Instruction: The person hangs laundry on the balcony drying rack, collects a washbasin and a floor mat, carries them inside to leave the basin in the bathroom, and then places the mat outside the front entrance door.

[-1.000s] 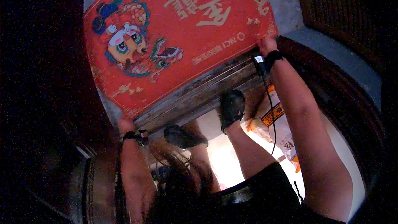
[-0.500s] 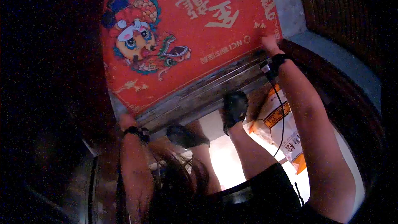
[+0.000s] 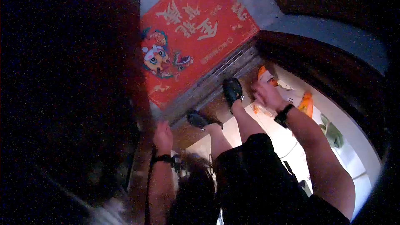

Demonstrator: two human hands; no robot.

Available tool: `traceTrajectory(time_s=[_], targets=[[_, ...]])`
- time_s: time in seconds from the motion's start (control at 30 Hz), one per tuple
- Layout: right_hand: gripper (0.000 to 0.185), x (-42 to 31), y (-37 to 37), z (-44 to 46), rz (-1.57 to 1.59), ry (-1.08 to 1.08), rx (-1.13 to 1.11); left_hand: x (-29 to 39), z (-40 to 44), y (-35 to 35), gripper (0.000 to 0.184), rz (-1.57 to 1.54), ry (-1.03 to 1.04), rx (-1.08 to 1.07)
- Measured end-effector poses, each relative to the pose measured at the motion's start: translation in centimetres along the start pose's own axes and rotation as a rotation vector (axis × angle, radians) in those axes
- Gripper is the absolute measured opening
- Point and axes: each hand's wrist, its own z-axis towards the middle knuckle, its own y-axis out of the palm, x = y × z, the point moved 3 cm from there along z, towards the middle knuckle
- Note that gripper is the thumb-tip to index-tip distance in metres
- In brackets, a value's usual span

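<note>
A red doormat (image 3: 196, 37) with gold characters and a cartoon dragon (image 3: 160, 60) lies on the grey floor beyond the door sill. My left hand (image 3: 163, 136) hangs just short of the mat's near left corner, holding nothing; its fingers are loosely bent and a little blurred. Over by the orange-and-white bag (image 3: 268, 75), my right hand (image 3: 267, 95) is open, fingers apart and blurred. It overlaps the bag in view, and whether it touches is unclear. Each wrist wears a black band (image 3: 284, 114).
My feet in black shoes (image 3: 232, 91) stand at the wooden sill (image 3: 216, 73). A dark door panel (image 3: 83, 58) fills the left side. Dark wood (image 3: 325, 52) runs along the right. Bright light falls on the pale floor behind my legs; a green-leafed shape (image 3: 332, 132) is at right.
Both my hands have left the mat's near corners and drawn back toward me. The mat appears smaller and farther away, and the view has shifted.
</note>
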Motion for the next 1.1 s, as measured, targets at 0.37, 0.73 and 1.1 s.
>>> traceTrajectory(time_s=[0.37, 0.73, 1.1], targets=[[0.024, -6.8, -6.3, -25.4, -0.12, 0.299, -0.095, 19.6, -7.3, -25.2, 0.017, -0.35, 0.386, 0.419], [0.025, -10.1, -13.1, -41.9, -0.119, 0.645, 0.183, 35.5, -21.0, -47.3, 0.037, -0.601, 0.622, 0.619], [0.018, -13.8, -20.8, -46.0, 0.138, 0.855, 0.67, 45.4, -10.9, -61.6, 0.035, -0.509, 0.559, 0.417]])
